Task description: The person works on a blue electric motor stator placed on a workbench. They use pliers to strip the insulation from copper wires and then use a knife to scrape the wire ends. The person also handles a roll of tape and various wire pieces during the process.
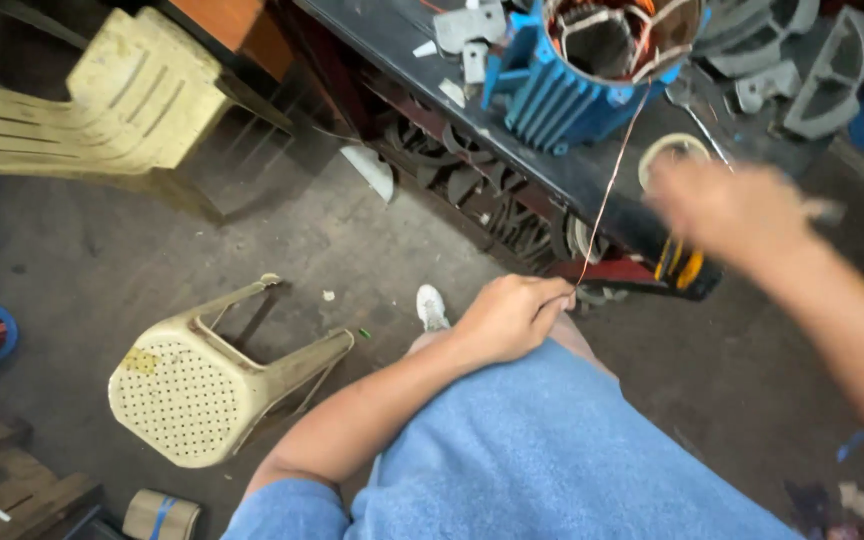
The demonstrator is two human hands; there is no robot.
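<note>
Left hand [512, 318] pinching copper wire [612, 190] — taut from blue motor stator [562, 90], right hand [732, 210] blurred

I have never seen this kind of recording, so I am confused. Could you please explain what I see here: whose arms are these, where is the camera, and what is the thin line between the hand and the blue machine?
The camera sits on a person's head and looks down, so both arms are that person's own. The left hand rests on the knee and pinches a thin copper wire. The wire runs up to a blue motor housing with copper windings inside, standing on a dark workbench. The right hand is blurred near a roll of tape; whether it holds anything is unclear. On the floor lie an overturned cream plastic stool and a plastic chair.
</note>
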